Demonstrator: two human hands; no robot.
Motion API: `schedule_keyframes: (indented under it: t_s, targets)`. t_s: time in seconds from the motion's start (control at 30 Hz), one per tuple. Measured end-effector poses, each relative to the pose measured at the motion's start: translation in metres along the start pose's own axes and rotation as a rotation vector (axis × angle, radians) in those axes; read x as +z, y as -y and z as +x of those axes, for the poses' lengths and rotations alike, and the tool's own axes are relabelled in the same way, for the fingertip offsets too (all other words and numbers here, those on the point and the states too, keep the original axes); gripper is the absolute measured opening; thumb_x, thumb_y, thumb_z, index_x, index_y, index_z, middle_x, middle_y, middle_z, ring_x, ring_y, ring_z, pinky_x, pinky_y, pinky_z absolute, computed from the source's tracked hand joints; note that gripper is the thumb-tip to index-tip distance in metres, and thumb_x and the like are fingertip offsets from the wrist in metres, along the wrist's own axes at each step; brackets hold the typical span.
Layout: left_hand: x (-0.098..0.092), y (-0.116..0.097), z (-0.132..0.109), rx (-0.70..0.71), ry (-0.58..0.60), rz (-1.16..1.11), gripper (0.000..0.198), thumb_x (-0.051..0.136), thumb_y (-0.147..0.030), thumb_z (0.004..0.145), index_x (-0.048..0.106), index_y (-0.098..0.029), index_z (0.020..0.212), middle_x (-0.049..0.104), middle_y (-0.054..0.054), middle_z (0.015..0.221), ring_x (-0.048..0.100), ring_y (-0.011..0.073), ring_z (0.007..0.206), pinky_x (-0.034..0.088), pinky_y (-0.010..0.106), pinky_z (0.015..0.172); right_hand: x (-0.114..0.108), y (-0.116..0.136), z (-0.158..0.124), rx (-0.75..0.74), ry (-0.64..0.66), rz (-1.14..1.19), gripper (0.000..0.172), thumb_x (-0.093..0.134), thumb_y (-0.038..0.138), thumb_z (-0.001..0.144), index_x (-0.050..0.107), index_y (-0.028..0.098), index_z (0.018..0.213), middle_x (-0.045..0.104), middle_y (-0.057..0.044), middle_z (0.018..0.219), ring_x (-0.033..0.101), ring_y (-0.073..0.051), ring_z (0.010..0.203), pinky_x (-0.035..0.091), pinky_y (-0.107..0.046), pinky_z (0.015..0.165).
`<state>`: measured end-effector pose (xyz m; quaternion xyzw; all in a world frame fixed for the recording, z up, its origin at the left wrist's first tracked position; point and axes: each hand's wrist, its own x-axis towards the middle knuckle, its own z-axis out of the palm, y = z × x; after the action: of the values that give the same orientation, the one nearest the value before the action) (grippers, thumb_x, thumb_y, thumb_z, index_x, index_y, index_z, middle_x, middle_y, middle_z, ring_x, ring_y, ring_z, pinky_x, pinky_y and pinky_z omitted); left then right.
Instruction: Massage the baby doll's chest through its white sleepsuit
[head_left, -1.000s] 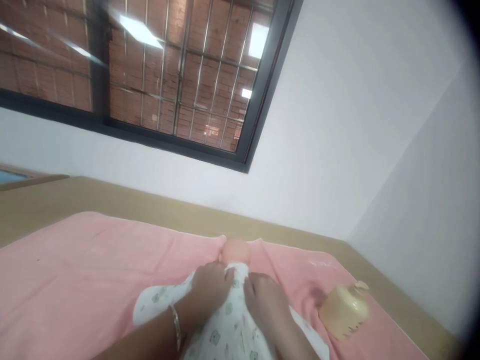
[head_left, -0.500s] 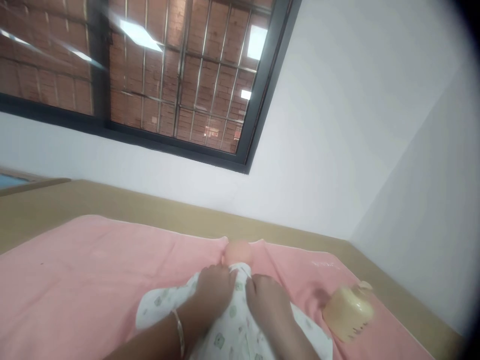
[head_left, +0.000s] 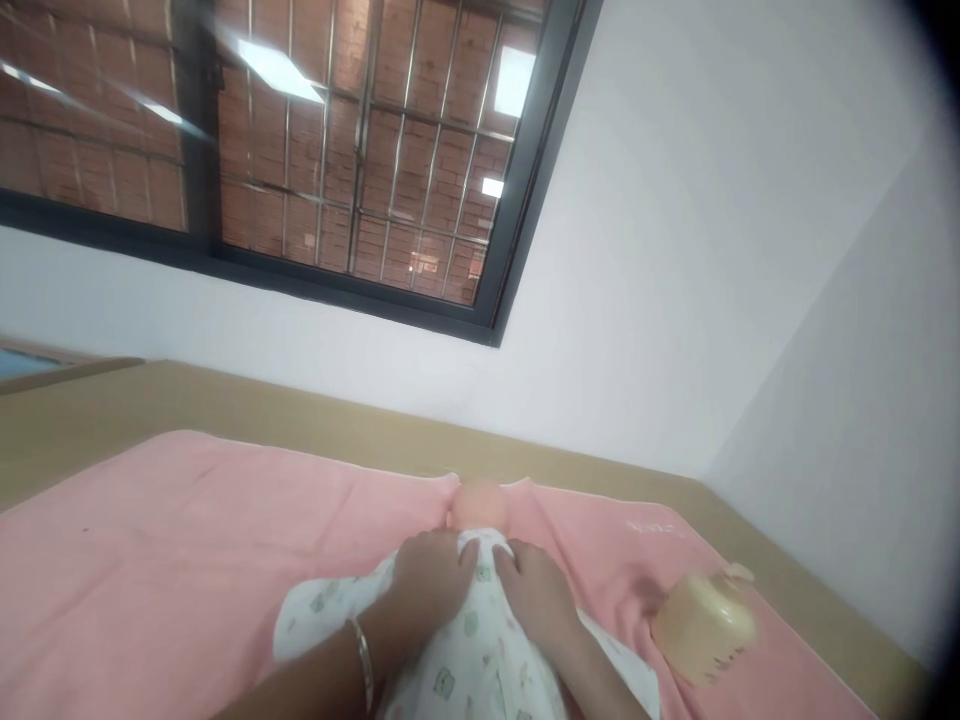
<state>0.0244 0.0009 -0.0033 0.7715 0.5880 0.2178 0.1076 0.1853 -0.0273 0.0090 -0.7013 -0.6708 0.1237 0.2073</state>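
A baby doll lies on a pink towel [head_left: 225,530], its bare round head [head_left: 480,503] at the far end. It wears a white garment [head_left: 469,625] with small green animal prints, its sleeves spread to both sides. My left hand [head_left: 431,575], below a wrist with a silver bangle [head_left: 364,660], grips the garment at the doll's upper chest on the left. Opposite it, my right hand [head_left: 536,590] holds the garment on the right side. Both thumbs point toward the neckline, a short distance apart. The other fingers curl round the doll's sides, their tips partly hidden.
A pale yellow rounded container [head_left: 701,625] with dark marks near its base rests on the towel at the right. Beneath the towel is a tan surface [head_left: 600,475], bordered by a white wall [head_left: 615,300]. A dark-framed barred window [head_left: 495,320] is above.
The thumbs have shifted slightly at the neckline, and the right hand's fingers have moved a little. The garment's collar lies flatter. Both hands stay on the doll's chest.
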Motion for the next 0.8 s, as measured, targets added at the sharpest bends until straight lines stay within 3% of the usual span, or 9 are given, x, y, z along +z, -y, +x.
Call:
schedule_keyframes:
  t_s: [0.27, 0.8]
  targets:
    - [0.005, 0.003, 0.003, 0.007, -0.009, -0.082, 0.046, 0.027, -0.044, 0.090, 0.061, -0.020, 0.071, 0.067, 0.004, 0.076, 0.057, 0.0181, 0.069, 0.034, 0.029, 0.064, 0.004, -0.011, 0.012, 0.135, 0.099, 0.055, 0.060, 0.027, 0.062, 0.087, 0.066, 0.017, 0.080, 0.066, -0.012, 0.084, 0.058, -0.023, 0.075, 0.032, -0.028, 0.061]
    - [0.002, 0.004, 0.002, -0.013, -0.016, -0.103, 0.047, 0.026, -0.046, 0.090, 0.060, -0.020, 0.070, 0.066, 0.004, 0.076, 0.057, 0.0180, 0.070, 0.035, 0.030, 0.065, 0.011, -0.018, 0.014, 0.057, 0.065, 0.111, 0.062, 0.023, 0.060, 0.089, 0.066, 0.017, 0.081, 0.066, -0.009, 0.082, 0.057, -0.018, 0.072, 0.033, -0.025, 0.059]
